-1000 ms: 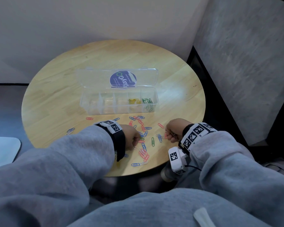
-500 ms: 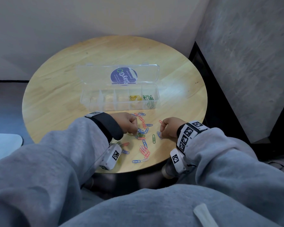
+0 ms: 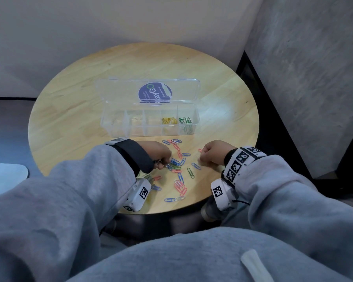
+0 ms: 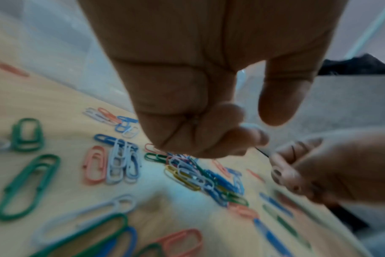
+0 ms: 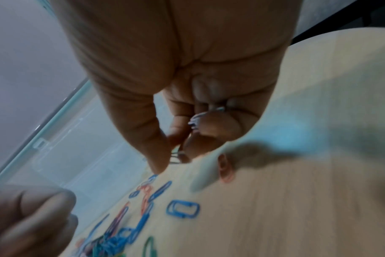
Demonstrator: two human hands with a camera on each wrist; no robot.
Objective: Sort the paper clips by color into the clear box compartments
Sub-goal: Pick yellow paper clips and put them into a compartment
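Box [image 3: 151, 127], open, at the table's [image 3: 69, 119] middle, lid laid back. Reading left to right, we are finding three compartments that look empty, then yellow clips [image 3: 168, 120] in the fourth and green clips [image 3: 185, 121] in the fifth, at the right end. So we are counting two colours as started, neither finished: green ones are lying loose on the wood, and a yellow one is showing in the pile in the left wrist view.

Loose clips [image 3: 178, 171], in front of the box: blue, pink-red, white and green, some scattered singly, some tangled in a heap by the left hand. We are judging most of the sorting as yet to do.

Left hand [image 3: 158, 152]: we are curling the fingers [image 4: 242, 137] at the heap's edge and pinching pale clips.

Right hand [image 3: 211, 152]: we are closing it in a loose fist over several pale clips, their ends showing between the fingers [image 5: 215, 125]; the exact colour is blurred.

Three colours are waiting for the three bare compartments.
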